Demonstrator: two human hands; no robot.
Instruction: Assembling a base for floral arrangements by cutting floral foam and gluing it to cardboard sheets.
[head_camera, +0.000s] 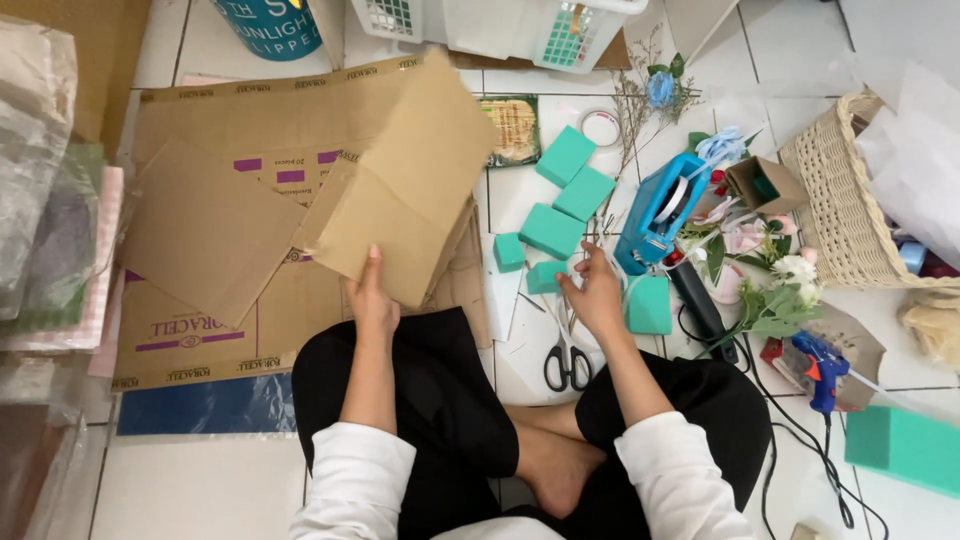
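Observation:
I sit cross-legged on a white tiled floor. My left hand (372, 296) grips the lower edge of a brown cardboard piece (410, 180) and holds it tilted above flattened cardboard sheets (210, 240). My right hand (596, 290) rests on the floor with fingers spread, touching a small teal foam block (545, 277). More teal foam blocks (565, 190) lie just beyond it. Black-handled scissors (568, 360) lie below my right hand, near my knee.
A blue tape dispenser (655, 212), artificial flowers (770, 270) and a blue glue gun (825, 372) with black cables lie to the right. A wicker basket (840, 200) stands at far right, white plastic baskets (560, 25) at the top, plastic-wrapped stacks (45, 230) on the left.

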